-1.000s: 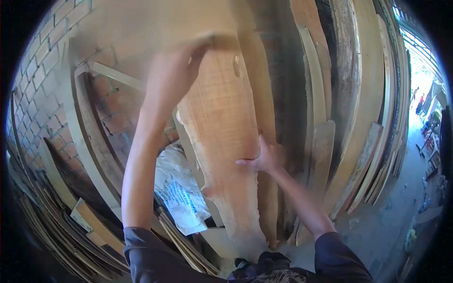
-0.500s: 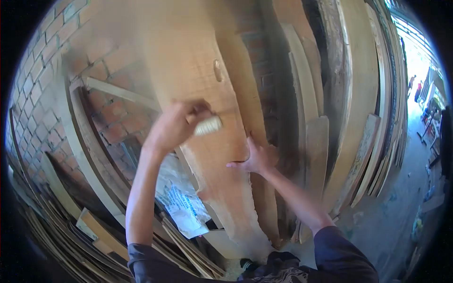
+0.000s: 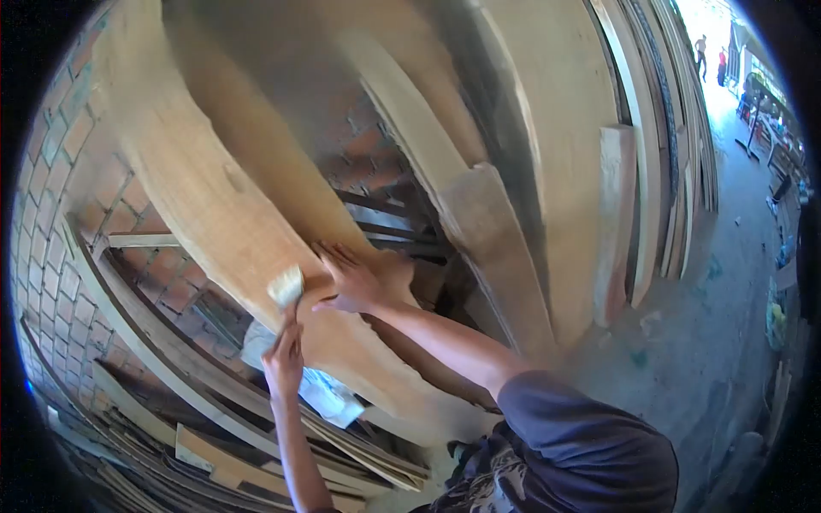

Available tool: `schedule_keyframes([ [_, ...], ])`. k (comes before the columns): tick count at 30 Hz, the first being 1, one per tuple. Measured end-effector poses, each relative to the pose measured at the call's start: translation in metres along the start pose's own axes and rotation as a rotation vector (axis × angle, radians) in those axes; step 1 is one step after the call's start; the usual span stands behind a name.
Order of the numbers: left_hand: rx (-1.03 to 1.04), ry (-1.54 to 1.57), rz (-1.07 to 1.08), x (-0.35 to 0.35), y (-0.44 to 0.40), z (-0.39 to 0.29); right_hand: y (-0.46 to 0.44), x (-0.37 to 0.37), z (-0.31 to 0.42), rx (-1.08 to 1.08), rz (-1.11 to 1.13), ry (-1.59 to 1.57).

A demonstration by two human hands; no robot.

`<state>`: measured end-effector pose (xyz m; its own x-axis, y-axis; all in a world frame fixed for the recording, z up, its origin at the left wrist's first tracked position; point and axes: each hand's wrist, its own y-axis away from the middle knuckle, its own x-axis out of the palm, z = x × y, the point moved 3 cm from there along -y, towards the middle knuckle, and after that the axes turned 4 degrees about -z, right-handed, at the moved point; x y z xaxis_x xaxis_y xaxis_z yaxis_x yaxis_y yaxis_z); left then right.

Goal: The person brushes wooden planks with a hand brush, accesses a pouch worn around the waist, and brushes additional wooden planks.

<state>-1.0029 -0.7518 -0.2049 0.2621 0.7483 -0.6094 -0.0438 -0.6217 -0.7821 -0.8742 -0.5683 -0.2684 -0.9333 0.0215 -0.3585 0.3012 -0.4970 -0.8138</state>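
My left hand [image 3: 284, 359] is closed round the handle of a paintbrush [image 3: 286, 287] with pale, wide bristles. The bristles are against the face of a long wooden slab [image 3: 214, 201] with wavy natural edges, which leans at a tilt on the brick wall. On the slab's right edge rests my right hand [image 3: 352, 282], fingers stretched out and thumb apart, just right of the brush. Behind that edge stands a second wavy-edged slab [image 3: 291, 171], partly covered by the first.
More boards [image 3: 577, 154] lean upright to the right. Long planks and strips [image 3: 162, 342] lie slanted at the lower left, near a white printed sack [image 3: 329, 398]. A brick wall [image 3: 90, 162] stands behind. Concrete floor [image 3: 676, 359] runs along the right, with distant people [image 3: 701, 56] at the top.
The view has turned right, so the slab now appears farther left and more slanted. My left hand has lowered, the brush now pointing up against the wood. My right hand stays at the slab's edge.
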Motion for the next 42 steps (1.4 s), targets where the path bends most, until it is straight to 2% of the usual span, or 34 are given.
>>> schedule_keyframes([
  [1,-0.108,0.000,0.073,0.006,0.034,-0.008,0.008,-0.008,0.000,-0.029,-0.022,-0.026],
  [2,-0.283,0.034,0.174,0.022,0.084,0.006,0.029,-0.016,0.001,0.049,0.085,-0.050],
  [3,-0.219,0.011,0.218,0.029,0.126,0.001,0.060,-0.027,0.003,0.130,0.186,-0.068],
  [4,-0.371,0.036,0.303,0.041,0.178,0.001,0.092,-0.045,0.004,0.210,0.288,-0.079],
  [5,-0.328,-0.147,0.339,0.057,0.244,0.000,0.128,-0.070,0.003,0.220,0.414,-0.099],
  [6,-0.734,-0.102,0.699,0.062,0.295,-0.013,0.169,-0.099,0.004,0.226,0.539,-0.121],
  [7,-0.767,0.015,0.650,0.057,0.356,-0.043,0.225,-0.113,-0.013,0.239,0.629,-0.151],
  [8,-0.870,-0.066,0.894,0.076,0.475,-0.025,0.285,-0.143,-0.018,0.350,0.690,-0.105],
  [9,-0.668,-0.117,0.961,0.056,0.507,-0.078,0.354,-0.170,-0.034,0.603,0.830,-0.102],
  [10,-0.969,0.068,0.871,0.044,0.558,-0.122,0.410,-0.214,-0.038,0.706,0.828,-0.066],
  [11,-1.135,0.151,0.841,0.035,0.589,-0.163,0.545,-0.224,-0.083,0.833,0.718,-0.063],
  [12,-1.204,0.159,0.889,0.034,0.608,-0.199,0.634,-0.284,-0.086,0.937,0.580,-0.004],
  [13,-1.242,0.167,0.933,0.037,0.620,-0.229,0.739,-0.343,-0.108,1.355,0.798,0.230],
  [14,-1.278,0.171,0.978,0.039,0.631,-0.255,0.850,-0.405,-0.099,1.708,0.344,0.206],
  [15,-1.293,0.180,1.005,0.041,0.640,-0.273,0.937,-0.465,-0.080,1.875,-0.278,0.181],
  [17,-1.307,0.183,1.026,0.038,0.662,-0.299,0.921,-0.539,-0.004,2.112,-0.120,0.055],
  [18,-1.316,0.181,1.026,0.034,0.673,-0.310,0.905,-0.558,0.024,2.155,-0.060,-0.036],
  [20,-1.328,0.182,1.019,0.030,0.696,-0.329,0.901,-0.571,0.052,2.166,0.011,-0.152],
  [23,-1.299,0.226,0.907,0.030,0.713,-0.337,0.936,-0.568,0.053,2.137,0.303,-0.097],
  [24,-1.295,0.286,0.815,0.043,0.705,-0.331,0.945,-0.566,0.050,2.105,0.318,-0.123],
  [26,-1.308,0.525,0.534,0.086,0.663,-0.321,0.925,-0.564,0.051,2.023,0.211,-0.276],
  [27,-1.268,0.491,0.598,0.105,0.630,-0.317,0.915,-0.564,0.051,1.976,0.160,-0.355],
  [28,-1.233,0.454,0.662,0.122,0.600,-0.318,0.891,-0.580,0.055,1.900,0.227,-0.142],
  [30,-1.166,0.666,0.521,0.148,0.546,-0.328,0.841,-0.625,0.067,1.717,0.361,0.272],
  [31,-1.153,0.696,0.506,0.158,0.526,-0.334,0.852,-0.637,0.064,1.655,0.155,0.238],
  [36,-1.102,0.804,0.520,0.197,0.476,-0.383,0.874,-0.696,0.046,1.777,-0.015,0.229],
  [39,-0.939,0.403,0.575,0.169,0.458,-0.438,0.883,-0.727,0.053,1.793,-0.151,0.160],
  [41,-1.153,0.367,0.699,0.196,0.538,-0.425,0.943,-0.752,0.043,1.894,-0.129,0.046],
  [42,-1.259,0.466,0.642,0.192,0.560,-0.435,0.959,-0.766,0.047,1.930,-0.188,0.010],
])
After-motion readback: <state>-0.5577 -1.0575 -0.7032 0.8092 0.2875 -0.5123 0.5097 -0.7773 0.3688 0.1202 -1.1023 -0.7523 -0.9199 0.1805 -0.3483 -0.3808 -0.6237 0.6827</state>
